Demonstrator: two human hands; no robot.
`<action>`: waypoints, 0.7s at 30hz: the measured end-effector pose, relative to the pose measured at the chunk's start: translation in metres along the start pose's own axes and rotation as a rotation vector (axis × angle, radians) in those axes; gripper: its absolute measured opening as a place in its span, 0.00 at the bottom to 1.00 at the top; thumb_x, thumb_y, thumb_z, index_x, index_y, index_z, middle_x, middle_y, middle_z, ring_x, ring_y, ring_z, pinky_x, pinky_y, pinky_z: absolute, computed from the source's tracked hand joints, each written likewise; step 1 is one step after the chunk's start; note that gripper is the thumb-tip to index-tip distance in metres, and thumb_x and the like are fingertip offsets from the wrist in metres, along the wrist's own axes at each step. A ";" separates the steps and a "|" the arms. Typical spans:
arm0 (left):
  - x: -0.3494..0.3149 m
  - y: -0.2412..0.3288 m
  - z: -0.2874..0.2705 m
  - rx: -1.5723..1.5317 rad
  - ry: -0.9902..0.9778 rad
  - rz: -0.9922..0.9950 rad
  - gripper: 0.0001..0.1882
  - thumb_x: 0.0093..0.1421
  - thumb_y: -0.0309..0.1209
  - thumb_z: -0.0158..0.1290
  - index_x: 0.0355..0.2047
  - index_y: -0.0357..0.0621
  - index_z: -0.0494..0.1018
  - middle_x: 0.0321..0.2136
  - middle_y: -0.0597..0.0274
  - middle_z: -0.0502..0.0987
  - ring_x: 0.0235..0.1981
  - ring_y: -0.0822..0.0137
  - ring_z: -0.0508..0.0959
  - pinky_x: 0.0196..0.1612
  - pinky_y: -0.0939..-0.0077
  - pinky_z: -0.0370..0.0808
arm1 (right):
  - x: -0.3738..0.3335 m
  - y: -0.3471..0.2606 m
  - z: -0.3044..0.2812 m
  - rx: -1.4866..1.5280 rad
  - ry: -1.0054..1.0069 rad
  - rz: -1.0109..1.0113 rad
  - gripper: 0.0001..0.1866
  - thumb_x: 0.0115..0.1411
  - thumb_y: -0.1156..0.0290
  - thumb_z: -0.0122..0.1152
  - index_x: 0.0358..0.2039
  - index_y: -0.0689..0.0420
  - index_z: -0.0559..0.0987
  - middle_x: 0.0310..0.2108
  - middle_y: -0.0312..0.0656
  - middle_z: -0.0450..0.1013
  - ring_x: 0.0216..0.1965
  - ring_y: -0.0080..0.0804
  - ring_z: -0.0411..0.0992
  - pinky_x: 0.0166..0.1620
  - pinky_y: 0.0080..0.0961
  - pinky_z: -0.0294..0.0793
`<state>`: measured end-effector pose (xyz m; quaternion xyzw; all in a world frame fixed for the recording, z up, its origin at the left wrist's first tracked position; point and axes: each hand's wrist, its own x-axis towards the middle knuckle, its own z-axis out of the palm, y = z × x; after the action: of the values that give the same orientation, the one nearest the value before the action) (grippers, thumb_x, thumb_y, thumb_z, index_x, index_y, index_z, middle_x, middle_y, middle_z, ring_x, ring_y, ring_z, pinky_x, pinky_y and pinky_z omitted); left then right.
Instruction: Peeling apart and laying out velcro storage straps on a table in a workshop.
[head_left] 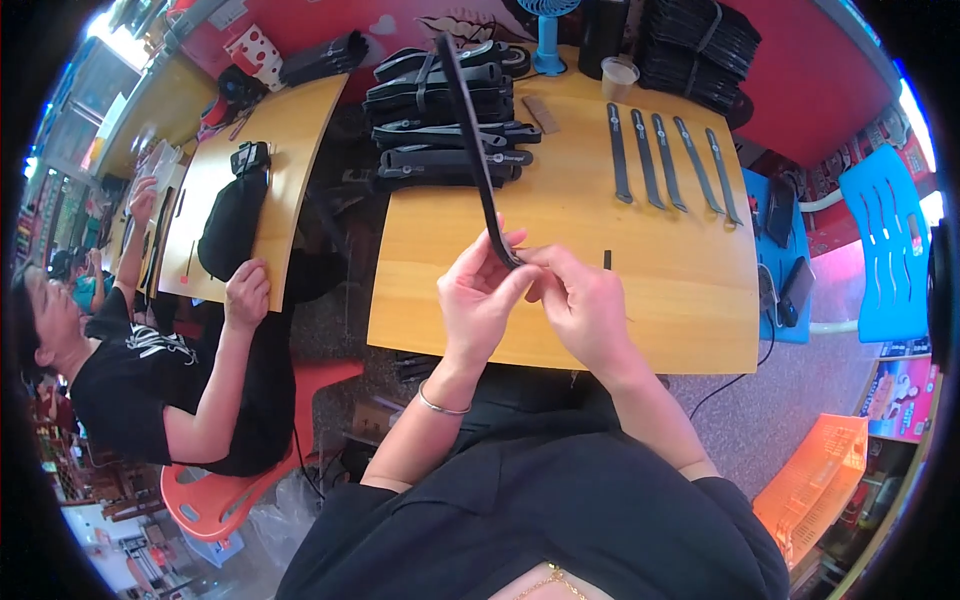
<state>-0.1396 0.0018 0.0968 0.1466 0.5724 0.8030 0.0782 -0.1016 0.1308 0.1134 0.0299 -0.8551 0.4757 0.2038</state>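
Note:
A long dark strap [468, 125] rises from my hands and leans up and slightly left over the table. My left hand [478, 305] is closed around its lower end, thumb and fingers pinching it. With bent fingers my right hand [585, 300] pinches the same end, meeting the left fingertips; exactly what lies between them is hidden. Just beyond my right hand a small black strip [607, 260] lies on the wooden table [430, 290]. Several grey straps [648, 165] lie side by side at the table's right.
Bundled dark straps [450, 100] are stacked at the far left, with another tied stack [700, 50] at the far right. A cup [619, 75] and a blue fan [547, 40] stand at the back. Left, a co-worker [150, 370] sits at another table [285, 150]. A blue chair [885, 245] stands right.

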 end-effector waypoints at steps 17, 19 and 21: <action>0.014 -0.014 -0.014 0.719 0.137 0.331 0.12 0.50 0.27 0.64 0.30 0.36 0.73 0.21 0.62 0.76 0.21 0.72 0.76 0.24 0.82 0.73 | -0.001 0.008 0.006 -0.008 0.018 0.083 0.04 0.58 0.73 0.57 0.35 0.51 0.76 0.19 0.40 0.74 0.21 0.37 0.75 0.23 0.31 0.69; 0.013 -0.014 -0.013 0.828 0.127 0.382 0.14 0.51 0.30 0.64 0.24 0.38 0.69 0.19 0.61 0.73 0.18 0.69 0.73 0.22 0.78 0.69 | -0.002 0.008 0.004 -0.036 -0.001 0.079 0.07 0.57 0.77 0.56 0.36 0.54 0.77 0.19 0.41 0.74 0.21 0.33 0.75 0.24 0.26 0.70; 0.012 -0.014 -0.013 0.938 0.119 0.430 0.18 0.51 0.33 0.64 0.19 0.40 0.65 0.16 0.61 0.69 0.16 0.66 0.70 0.19 0.75 0.66 | -0.004 0.006 0.001 -0.063 -0.025 0.075 0.10 0.56 0.81 0.55 0.38 0.56 0.77 0.19 0.41 0.74 0.21 0.29 0.75 0.25 0.22 0.70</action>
<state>-0.1553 -0.0015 0.0818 0.2341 0.8312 0.4649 -0.1955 -0.1001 0.1329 0.1063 -0.0029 -0.8726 0.4557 0.1760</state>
